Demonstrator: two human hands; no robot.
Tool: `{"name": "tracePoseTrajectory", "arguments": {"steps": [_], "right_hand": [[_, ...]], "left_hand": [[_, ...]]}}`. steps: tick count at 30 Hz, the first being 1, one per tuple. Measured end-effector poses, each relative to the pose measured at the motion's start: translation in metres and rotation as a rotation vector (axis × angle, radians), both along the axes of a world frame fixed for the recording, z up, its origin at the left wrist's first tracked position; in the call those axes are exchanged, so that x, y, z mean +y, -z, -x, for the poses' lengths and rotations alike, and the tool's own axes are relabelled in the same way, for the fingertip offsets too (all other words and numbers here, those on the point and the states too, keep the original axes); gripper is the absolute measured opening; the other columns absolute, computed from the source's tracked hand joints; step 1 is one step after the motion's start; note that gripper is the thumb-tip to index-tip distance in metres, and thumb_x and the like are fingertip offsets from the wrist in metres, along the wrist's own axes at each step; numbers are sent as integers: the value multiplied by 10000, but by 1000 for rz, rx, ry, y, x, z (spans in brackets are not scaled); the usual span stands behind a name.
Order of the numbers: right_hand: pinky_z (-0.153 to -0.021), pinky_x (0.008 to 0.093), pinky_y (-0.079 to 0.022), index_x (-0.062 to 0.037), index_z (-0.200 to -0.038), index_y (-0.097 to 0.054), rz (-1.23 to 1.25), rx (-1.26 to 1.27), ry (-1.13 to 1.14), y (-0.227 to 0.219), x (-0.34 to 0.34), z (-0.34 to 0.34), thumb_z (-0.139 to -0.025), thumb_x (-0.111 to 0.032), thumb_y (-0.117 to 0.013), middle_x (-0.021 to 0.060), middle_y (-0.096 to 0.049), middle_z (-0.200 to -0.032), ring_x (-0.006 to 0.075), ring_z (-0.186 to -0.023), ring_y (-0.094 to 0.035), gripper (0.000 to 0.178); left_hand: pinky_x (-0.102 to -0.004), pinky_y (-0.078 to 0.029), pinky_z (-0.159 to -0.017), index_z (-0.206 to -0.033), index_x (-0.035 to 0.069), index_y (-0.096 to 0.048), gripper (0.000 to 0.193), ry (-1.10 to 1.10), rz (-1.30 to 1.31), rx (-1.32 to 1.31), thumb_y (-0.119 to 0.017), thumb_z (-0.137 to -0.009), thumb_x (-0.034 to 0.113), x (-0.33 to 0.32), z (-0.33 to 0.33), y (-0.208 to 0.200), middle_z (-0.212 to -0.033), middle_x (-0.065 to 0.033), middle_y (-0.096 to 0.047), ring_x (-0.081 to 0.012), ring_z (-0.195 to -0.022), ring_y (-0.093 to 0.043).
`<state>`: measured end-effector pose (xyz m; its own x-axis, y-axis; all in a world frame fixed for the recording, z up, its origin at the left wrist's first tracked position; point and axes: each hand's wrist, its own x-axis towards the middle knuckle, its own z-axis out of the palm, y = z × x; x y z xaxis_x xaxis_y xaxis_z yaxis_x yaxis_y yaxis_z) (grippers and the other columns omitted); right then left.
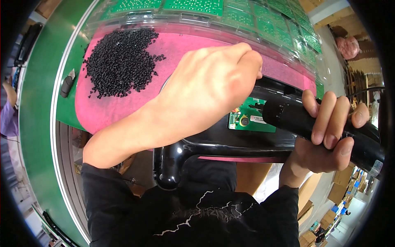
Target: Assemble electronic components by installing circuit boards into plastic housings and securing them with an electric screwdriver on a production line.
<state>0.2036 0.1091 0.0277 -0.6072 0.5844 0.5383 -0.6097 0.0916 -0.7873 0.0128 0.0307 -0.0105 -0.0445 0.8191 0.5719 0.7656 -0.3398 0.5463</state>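
Note:
My right hand (pixel 329 127) is wrapped round a black electric screwdriver (pixel 288 117), held slanting, its tip at the left. That tip meets or hovers over a green circuit board (pixel 253 117) lying in a glossy black plastic housing (pixel 230 142); contact cannot be made out. My left hand (pixel 218 78) is closed above the housing's far side, back of the hand up. Its fingertips are turned away, so whatever they pinch is hidden. Left of it, a large heap of small black screws (pixel 119 61) lies on a pink mat (pixel 103 107).
Clear plastic trays (pixel 193 18) with several green circuit boards (pixel 193 6) line the far side of the green table (pixel 37 103). A small black object (pixel 67 85) lies near the table's left edge. Cardboard boxes (pixel 329 218) stand at the lower right. Another person's purple sleeve (pixel 9 117) shows far left.

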Motion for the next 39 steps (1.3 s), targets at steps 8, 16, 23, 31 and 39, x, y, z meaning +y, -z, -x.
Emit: {"name": "tracePoseTrajectory", "arguments": {"steps": [8,16,23,31,39], "right_hand": [[-764,274,-335,-178,-1003,-481,14,125,53,10,-7,12,-822,-183,-687,-95,-473,-645,43,-608,-458,274],[-738,270,-331,-169,-1001,-481,17,101,50,5,-8,13,-833,-165,-655,-79,-459,-648,56,-610,-442,242],[-801,356,-472,-158,-1126,-444,-66,-62,74,13,2,7,-842,-218,-712,-13,-476,-677,122,-584,-480,395],[-834,350,-495,-145,-1093,-436,-53,-140,144,14,-5,14,-811,-214,-743,3,-476,-672,135,-590,-487,422],[-833,357,-496,-134,-1083,-425,-74,-170,147,11,-11,17,-801,-190,-734,8,-476,-673,140,-584,-488,422]], "left_hand": [[-405,-494,-709,-936,-47,-599,114,415,174,-193,-604,-836,9,-2,1,21,-804,-176,-619,-374,-814,-618],[-359,-508,-597,-830,-25,-595,96,232,3,-150,-655,-763,-58,-1,2,14,-756,-137,-629,-302,-704,-641],[-326,-507,-571,-827,-7,-646,65,33,-67,-90,-696,-795,19,3,6,1,-716,-118,-647,-261,-643,-650],[-409,-412,-513,-751,-20,-528,249,18,96,-166,-637,-891,155,2,1,-1,-623,-178,-516,-378,-579,-534],[-456,-491,-577,-813,-35,-551,170,-14,69,-61,-618,-873,110,-1,2,7,-752,-191,-599,-395,-688,-615]]}}
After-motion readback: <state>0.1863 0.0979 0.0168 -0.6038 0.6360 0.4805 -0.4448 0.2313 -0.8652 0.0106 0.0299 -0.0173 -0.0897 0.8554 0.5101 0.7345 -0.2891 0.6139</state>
